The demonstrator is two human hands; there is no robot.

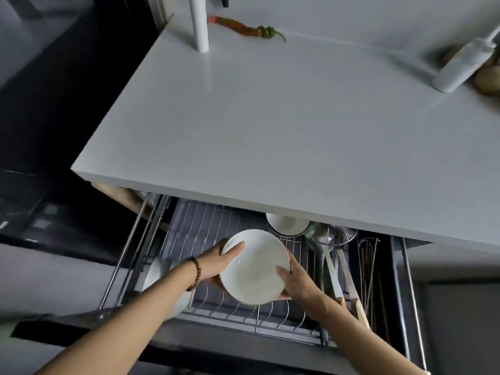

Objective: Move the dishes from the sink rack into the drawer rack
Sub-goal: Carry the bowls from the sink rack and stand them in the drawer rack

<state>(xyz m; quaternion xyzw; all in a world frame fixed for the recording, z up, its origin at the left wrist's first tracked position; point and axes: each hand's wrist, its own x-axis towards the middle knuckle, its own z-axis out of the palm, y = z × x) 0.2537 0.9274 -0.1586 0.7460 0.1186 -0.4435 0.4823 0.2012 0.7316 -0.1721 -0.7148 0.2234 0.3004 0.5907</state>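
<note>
A white plate (254,266) is held tilted above the wire drawer rack (194,228) in the pulled-out drawer under the counter. My left hand (219,262) grips its left rim, thumb on the inside face. On the opposite rim sits my right hand (295,280), thumb likewise on the inside. A white bowl (286,226) stands at the back of the rack, partly hidden under the counter edge. The sink rack is out of view.
A white countertop (284,125) overhangs the drawer; on it lie a dried chilli (243,28), a white post (199,23) and a white bottle (460,66). In the drawer's right part are a metal strainer (335,234), knives (349,288) and chopsticks (370,272).
</note>
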